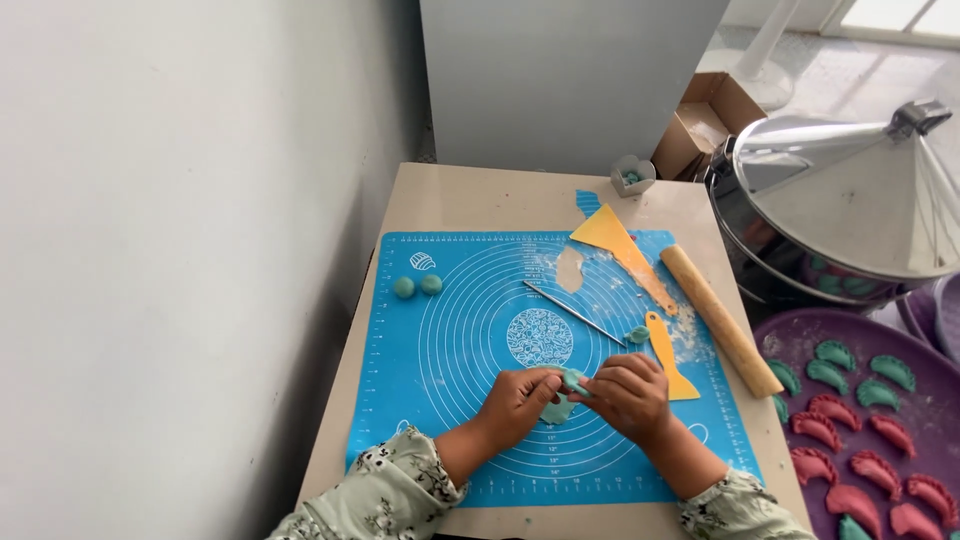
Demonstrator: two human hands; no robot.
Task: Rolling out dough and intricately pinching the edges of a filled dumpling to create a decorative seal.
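Pinching a small, soft teal dough piece [573, 380] between my left hand [515, 400] and right hand [628, 393] above the blue silicone mat [440, 330], I judge it light, squashy, best gripped at its edges.

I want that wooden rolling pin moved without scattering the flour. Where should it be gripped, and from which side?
Grip the rolling pin around its middle, coming from above on the right side. It lies flat and diagonal along the blue mat edge, with flour and the yellow scraper on its left.

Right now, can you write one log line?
left hand: pinching green dough piece | right hand: pinching it too | below: blue mat
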